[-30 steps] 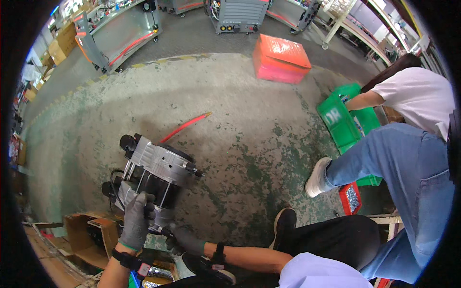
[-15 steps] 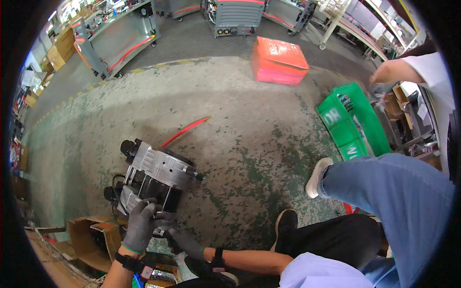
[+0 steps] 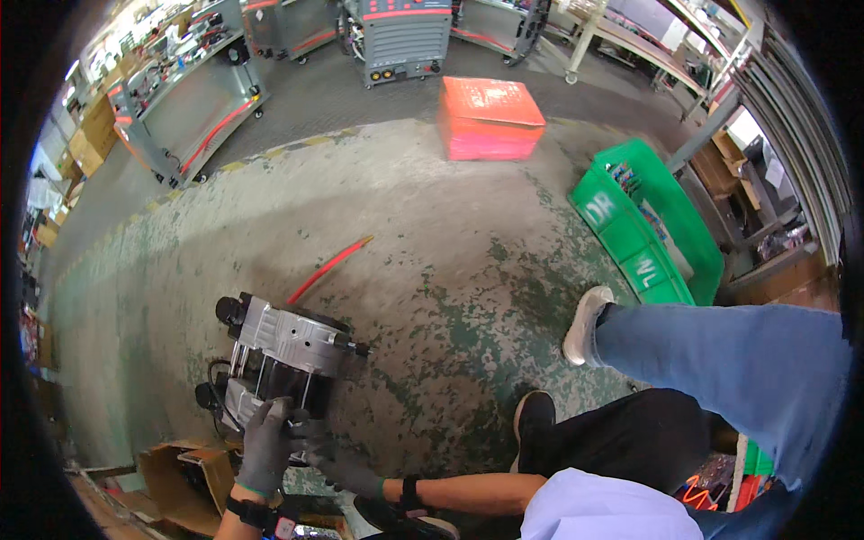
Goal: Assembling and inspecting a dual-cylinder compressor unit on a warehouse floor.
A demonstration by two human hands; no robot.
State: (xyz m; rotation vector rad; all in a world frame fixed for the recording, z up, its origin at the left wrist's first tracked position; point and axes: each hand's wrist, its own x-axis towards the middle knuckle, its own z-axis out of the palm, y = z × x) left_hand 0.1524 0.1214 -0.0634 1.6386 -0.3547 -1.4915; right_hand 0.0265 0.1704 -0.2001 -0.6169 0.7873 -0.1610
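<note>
Scuffed floor (image 3: 432,261) bore a metal motor unit (image 3: 292,340) at near left, likely heavy, rigid, best lifted by its end castings; left hand (image 3: 264,447) and right hand (image 3: 349,469) were at its near end, grips unclear.

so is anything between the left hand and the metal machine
Nothing visible stands between them: the gloved left hand is right at the near end of the metal machine. The right hand is close beside the left one. Exact finger contact is hard to make out.
</note>
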